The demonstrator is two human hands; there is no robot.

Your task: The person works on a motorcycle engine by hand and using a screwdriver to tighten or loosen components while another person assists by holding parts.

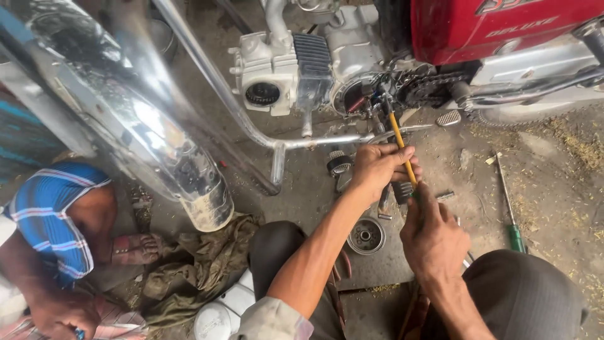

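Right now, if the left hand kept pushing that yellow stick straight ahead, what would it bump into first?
Probably the engine's open side, where the yellow tool that the left hand holds already points; depth is hard to judge.

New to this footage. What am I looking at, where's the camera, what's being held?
One picture, from a camera on a person's head, looking down at their own bare hands. The left hand and right hand both grip a yellow-shafted tool, its tip at the motorcycle engine beneath a red tank. On the dirty concrete floor lie a round metal part, a green-handled screwdriver and a rag. Another person in a striped shirt crouches at the left.
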